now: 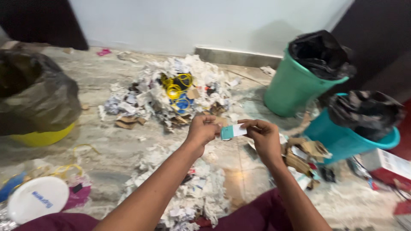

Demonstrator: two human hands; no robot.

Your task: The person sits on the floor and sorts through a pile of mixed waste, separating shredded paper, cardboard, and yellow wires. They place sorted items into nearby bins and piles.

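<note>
Head view: left hand (202, 129) and right hand (263, 136) both pinch a teal-and-white card (233, 131).

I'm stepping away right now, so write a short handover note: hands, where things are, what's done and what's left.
Left hand and right hand both pinch a small teal and white card, held above the floor.
Shredded paper pile lies ahead; a second paper pile sits near the knees.
Green bin and teal bin, both black-lined, stand on the right.
Done: cardboard scraps gathered by the teal bin.
Left: both piles look unsorted.
</note>
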